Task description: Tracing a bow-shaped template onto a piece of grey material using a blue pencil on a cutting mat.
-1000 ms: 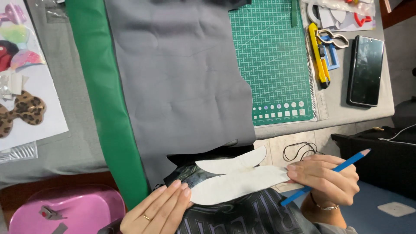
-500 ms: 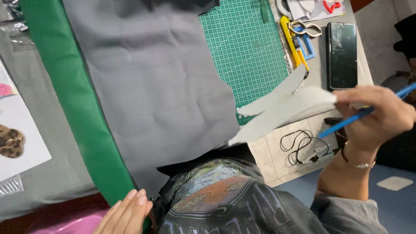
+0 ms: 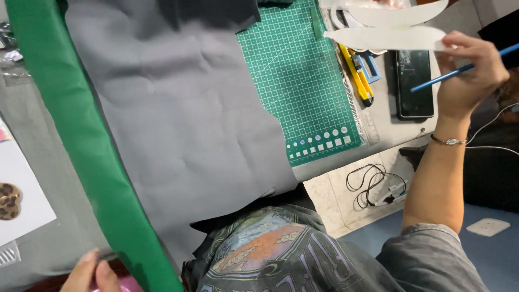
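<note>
Raised further over the table (image 3: 386, 121): right hand (image 3: 470, 75) with white paper pattern (image 3: 389, 38).
Pinching pattern and blue pencil (image 3: 459, 70); left hand (image 3: 89, 273) gripping green fabric (image 3: 81, 140) edge.

Open grey fabric (image 3: 178, 124) between green roll (image 3: 81, 140) and cutter-crowded mat edge (image 3: 357, 75).

Grey tabletop (image 3: 386, 121) under even, soft light. Beyond its edge, pale tiled floor (image 3: 330, 203) carrying a loose black cable (image 3: 367, 181); adjoining blue floor mat (image 3: 486, 251) bearing a small white square pad (image 3: 488, 226).
</note>
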